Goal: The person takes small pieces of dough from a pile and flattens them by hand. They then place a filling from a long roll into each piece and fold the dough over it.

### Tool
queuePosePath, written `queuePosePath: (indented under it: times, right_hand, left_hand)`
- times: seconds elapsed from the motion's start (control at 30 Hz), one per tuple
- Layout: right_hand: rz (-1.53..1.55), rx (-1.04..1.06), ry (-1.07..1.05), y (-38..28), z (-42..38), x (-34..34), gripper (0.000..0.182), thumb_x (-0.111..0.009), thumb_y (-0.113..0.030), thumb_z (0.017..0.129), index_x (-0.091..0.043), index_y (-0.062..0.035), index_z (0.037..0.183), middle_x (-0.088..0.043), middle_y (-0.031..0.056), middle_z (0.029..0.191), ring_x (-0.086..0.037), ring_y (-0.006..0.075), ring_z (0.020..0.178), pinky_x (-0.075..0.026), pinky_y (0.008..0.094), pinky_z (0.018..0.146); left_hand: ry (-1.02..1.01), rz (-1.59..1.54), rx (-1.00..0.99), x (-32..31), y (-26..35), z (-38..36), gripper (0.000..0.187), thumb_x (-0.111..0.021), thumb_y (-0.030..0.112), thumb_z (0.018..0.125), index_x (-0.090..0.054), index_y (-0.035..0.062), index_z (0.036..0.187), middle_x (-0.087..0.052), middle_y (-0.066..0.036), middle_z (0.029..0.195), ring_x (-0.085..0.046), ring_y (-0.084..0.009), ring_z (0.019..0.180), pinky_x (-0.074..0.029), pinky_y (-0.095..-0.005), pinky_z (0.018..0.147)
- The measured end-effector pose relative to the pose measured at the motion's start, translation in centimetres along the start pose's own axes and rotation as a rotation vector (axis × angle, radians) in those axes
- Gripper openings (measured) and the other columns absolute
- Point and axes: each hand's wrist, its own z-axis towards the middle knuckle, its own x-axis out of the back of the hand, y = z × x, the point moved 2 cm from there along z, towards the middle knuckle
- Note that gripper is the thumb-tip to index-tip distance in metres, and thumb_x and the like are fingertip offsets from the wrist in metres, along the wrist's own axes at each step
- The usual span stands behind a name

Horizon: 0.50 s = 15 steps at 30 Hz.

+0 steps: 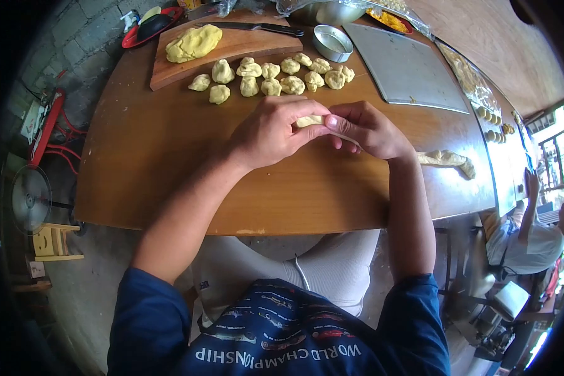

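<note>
Both hands meet above the wooden table [200, 169], near its middle. My left hand [276, 128] is closed around a pale piece of dough [309, 120]. My right hand [368, 130] pinches the same dough at its right end, its thumb against the left fingertips. Just beyond my hands lie several yellowish dough lumps [292, 84] in loose rows. A pale dough strip [446, 159] rests on the table to the right of my right wrist.
Behind the lumps, a wooden board [244, 45] bears a large yellow dough mass [194, 42] and a knife [252, 27]. A round tin [333, 42] and a metal tray [404, 66] stand farther right. Another person [523, 241] is at the right edge.
</note>
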Motion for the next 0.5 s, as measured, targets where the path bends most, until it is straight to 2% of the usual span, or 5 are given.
queuePosePath:
  times: [0.27, 0.33, 0.37, 0.4, 0.5]
  right_hand:
    - [0.04, 0.045, 0.051, 0.6, -0.3, 0.4, 0.04, -0.068, -0.044, 0.107, -0.078, -0.0047, 0.108, -0.066, -0.0013, 0.075, -0.054, 0.0054, 0.064, -0.043, 0.0248, 0.057]
    - [0.107, 0.158, -0.119, 1.1, -0.7, 0.4, 0.034, -0.069, -0.037, 0.108, -0.078, -0.0041, 0.104, -0.068, 0.0002, 0.076, -0.058, 0.0055, 0.066, -0.044, 0.0235, 0.058]
    - [0.149, 0.26, -0.36, -0.5, -1.3, 0.1, 0.029, -0.071, -0.031, 0.106, -0.078, -0.0028, 0.1, -0.071, 0.0024, 0.078, -0.064, 0.0076, 0.071, -0.048, 0.0237, 0.063]
    - [0.092, 0.2, -0.34, -0.8, -1.4, -0.5, 0.029, -0.072, -0.03, 0.105, -0.079, -0.002, 0.098, -0.073, 0.0037, 0.08, -0.066, 0.0092, 0.073, -0.051, 0.0259, 0.066]
    - [-0.281, 0.186, -0.136, -0.1, 0.1, -1.3, 0.03, -0.075, -0.028, 0.103, -0.08, 0.0007, 0.099, -0.077, 0.0088, 0.085, -0.07, 0.0166, 0.078, -0.055, 0.0346, 0.074]
  left_hand:
    - [0.091, -0.025, 0.156, 0.1, 0.1, 0.2, 0.013, -0.077, 0.009, 0.097, -0.076, 0.0008, 0.107, -0.077, -0.011, 0.089, -0.075, -0.0209, 0.078, -0.058, -0.034, 0.072]
    - [0.132, 0.174, 0.217, 0.6, -2.8, -0.1, 0.013, -0.076, 0.011, 0.098, -0.075, 0.0009, 0.107, -0.077, -0.011, 0.089, -0.074, -0.0201, 0.077, -0.057, -0.0345, 0.071]
    - [0.166, 0.362, 0.268, 1.0, -4.4, -0.2, 0.014, -0.074, 0.013, 0.099, -0.074, 0.0011, 0.106, -0.077, -0.011, 0.089, -0.074, -0.0193, 0.075, -0.057, -0.0349, 0.07]
    - [0.217, 0.342, 0.262, 2.4, -4.9, 0.0, 0.013, -0.07, 0.014, 0.101, -0.074, 0.0019, 0.104, -0.077, -0.011, 0.089, -0.073, -0.0164, 0.079, -0.057, -0.0358, 0.068]
    - [0.089, -0.421, 0.624, 3.1, -5.1, -0.9, 0.024, -0.067, 0.016, 0.104, -0.069, 0.0049, 0.125, -0.075, -0.007, 0.108, -0.062, -0.0082, 0.075, -0.055, -0.0326, 0.066]
